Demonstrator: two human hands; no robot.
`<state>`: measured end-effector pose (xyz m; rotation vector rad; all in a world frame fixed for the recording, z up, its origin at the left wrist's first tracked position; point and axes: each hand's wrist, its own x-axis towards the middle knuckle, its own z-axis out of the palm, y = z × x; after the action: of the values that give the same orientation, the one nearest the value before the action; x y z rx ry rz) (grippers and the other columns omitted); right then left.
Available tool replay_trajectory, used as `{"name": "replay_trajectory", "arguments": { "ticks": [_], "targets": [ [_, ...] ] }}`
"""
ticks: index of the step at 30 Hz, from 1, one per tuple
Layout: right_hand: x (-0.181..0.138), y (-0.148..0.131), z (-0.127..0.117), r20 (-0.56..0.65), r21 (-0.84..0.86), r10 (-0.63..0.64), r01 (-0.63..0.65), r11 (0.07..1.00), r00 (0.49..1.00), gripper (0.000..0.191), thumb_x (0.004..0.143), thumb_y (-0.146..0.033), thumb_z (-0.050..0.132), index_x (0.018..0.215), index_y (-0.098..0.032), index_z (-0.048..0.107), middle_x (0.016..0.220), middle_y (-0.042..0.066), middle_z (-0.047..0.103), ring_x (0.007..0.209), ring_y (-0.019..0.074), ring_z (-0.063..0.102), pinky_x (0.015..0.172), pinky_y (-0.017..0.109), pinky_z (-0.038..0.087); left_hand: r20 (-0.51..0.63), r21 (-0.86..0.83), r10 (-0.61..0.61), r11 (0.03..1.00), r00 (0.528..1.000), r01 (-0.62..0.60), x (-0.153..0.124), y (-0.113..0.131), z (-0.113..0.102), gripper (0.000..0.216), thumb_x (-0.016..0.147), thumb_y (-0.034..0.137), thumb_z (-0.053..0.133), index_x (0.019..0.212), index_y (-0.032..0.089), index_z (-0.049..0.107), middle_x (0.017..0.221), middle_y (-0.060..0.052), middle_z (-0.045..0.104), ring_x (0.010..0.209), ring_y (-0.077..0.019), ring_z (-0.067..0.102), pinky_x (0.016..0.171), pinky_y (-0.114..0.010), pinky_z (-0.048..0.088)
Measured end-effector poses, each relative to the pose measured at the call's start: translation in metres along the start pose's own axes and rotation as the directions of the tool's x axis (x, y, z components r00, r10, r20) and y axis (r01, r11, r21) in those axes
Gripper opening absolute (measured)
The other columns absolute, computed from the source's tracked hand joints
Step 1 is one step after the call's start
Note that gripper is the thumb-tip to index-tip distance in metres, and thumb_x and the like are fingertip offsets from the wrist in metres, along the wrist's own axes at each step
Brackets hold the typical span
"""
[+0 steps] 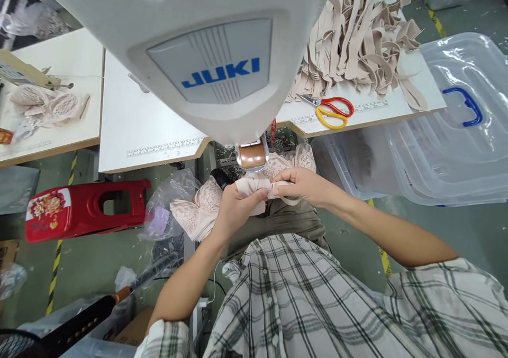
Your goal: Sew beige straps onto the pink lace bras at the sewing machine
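At centre frame, just below the machine [222,72], both hands pinch one beige strip [256,186]. The left hand [234,210] has its fingers closed round the folded end, and the right hand [304,186] grips it between thumb and forefinger just beside. The strip lies against a lace piece [198,212] hanging to the lower left. It sits near the foot [253,156] but not under it, so stitching seems not yet begun. A heap of strips [357,35] lies on the surface [151,130] at upper right, with scissors [331,109] beside it.

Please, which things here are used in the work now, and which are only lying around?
In use: left hand, right hand, beige strip, lace garment, sewing machine.
Lying about: scissors, strip pile, clear box, red stool.
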<state>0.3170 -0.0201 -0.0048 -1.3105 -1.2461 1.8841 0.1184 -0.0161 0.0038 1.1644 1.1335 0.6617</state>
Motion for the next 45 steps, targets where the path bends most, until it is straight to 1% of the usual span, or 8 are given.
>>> {"name": "replay_trajectory", "arguments": {
  "ticks": [9,14,18,21,26,32,39,45],
  "targets": [
    [-0.010,-0.015,0.005,-0.171,-0.423,-0.203,0.115,0.899,0.964,0.021,0.081,-0.037,0.062,0.077,-0.018,0.071,0.075,0.001,0.064,0.070,0.0140,0.054,0.063,0.027,0.038,-0.043,-0.080,-0.009,0.997,0.999,0.006,0.000,0.004,0.007,0.031,0.076,0.042,0.079,0.069,0.013,0.069,0.069,-0.003,0.069,0.067,-0.0140,0.062,0.064,-0.024,0.050],
    [-0.010,-0.038,0.000,-0.039,-0.273,-0.129,0.114,0.955,0.991,0.018,0.073,-0.035,0.063,0.078,-0.018,0.069,0.066,-0.002,0.059,0.058,0.0109,0.048,0.056,0.025,0.035,-0.162,-0.215,0.086,0.969,0.983,-0.120,-0.017,-0.017,0.005,0.048,0.080,0.059,0.073,0.105,0.020,0.068,0.102,-0.007,0.074,0.091,-0.0220,0.070,0.076,-0.032,0.058],
    [-0.002,-0.072,-0.010,0.173,-0.129,-0.029,0.052,0.990,0.984,0.024,0.068,-0.039,0.066,0.081,-0.019,0.068,0.072,0.001,0.066,0.062,0.0133,0.055,0.058,0.026,0.040,-0.167,-0.424,0.220,0.864,0.961,-0.272,-0.028,-0.031,0.013,0.090,0.085,0.088,0.015,0.156,0.032,0.026,0.139,-0.014,0.062,0.112,-0.0299,0.069,0.077,-0.044,0.061],
    [0.009,-0.099,-0.014,0.292,-0.381,-0.002,0.118,0.917,0.957,0.018,0.072,-0.034,0.064,0.081,-0.020,0.069,0.067,-0.001,0.063,0.058,0.0120,0.051,0.056,0.026,0.036,-0.143,-0.255,0.444,0.847,0.885,-0.466,-0.025,-0.023,0.007,0.083,0.090,0.078,-0.004,0.160,0.034,-0.010,0.142,-0.014,0.061,0.120,-0.0302,0.067,0.087,-0.049,0.060],
    [0.028,-0.121,-0.014,0.127,-0.847,-0.162,0.192,0.495,0.979,0.020,0.075,-0.019,0.052,0.056,-0.019,0.049,0.056,-0.003,0.044,0.057,0.0107,0.034,0.058,0.030,0.024,0.134,0.568,0.795,0.428,0.592,-0.703,-0.003,-0.005,-0.037,0.075,0.095,0.060,0.053,0.159,0.030,0.028,0.138,-0.014,0.063,0.123,-0.0309,0.064,0.103,-0.045,0.054],
    [0.031,-0.121,-0.012,0.151,-0.878,-0.128,0.193,0.438,0.980,0.025,0.079,-0.020,0.051,0.056,-0.020,0.040,0.057,-0.003,0.037,0.059,0.0115,0.028,0.059,0.031,0.022,0.518,0.760,0.667,-0.071,0.536,-0.646,0.029,-0.003,-0.068,0.059,0.090,0.044,0.068,0.146,0.029,0.054,0.099,-0.006,0.076,0.094,-0.0237,0.071,0.098,-0.035,0.056],
    [0.031,-0.117,-0.015,0.163,-0.879,-0.153,0.214,0.426,0.975,0.025,0.082,-0.015,0.052,0.057,-0.019,0.048,0.059,-0.001,0.044,0.061,0.0123,0.036,0.061,0.030,0.026,0.579,0.742,0.625,-0.139,0.523,-0.656,0.041,0.006,-0.068,0.042,0.095,0.035,0.063,0.137,0.030,0.062,0.089,-0.002,0.076,0.085,-0.0184,0.071,0.090,-0.030,0.058],
    [0.022,-0.073,-0.022,0.062,-0.846,-0.568,0.344,0.406,0.821,0.022,0.094,-0.032,0.055,0.097,-0.021,0.074,0.109,0.010,0.070,0.100,0.0240,0.061,0.080,0.034,0.043,0.488,0.789,0.664,-0.058,0.567,-0.611,0.028,0.011,-0.055,0.049,0.093,0.028,0.062,0.141,0.021,0.055,0.084,-0.001,0.075,0.071,-0.0147,0.068,0.074,-0.024,0.057]
  ]
}}
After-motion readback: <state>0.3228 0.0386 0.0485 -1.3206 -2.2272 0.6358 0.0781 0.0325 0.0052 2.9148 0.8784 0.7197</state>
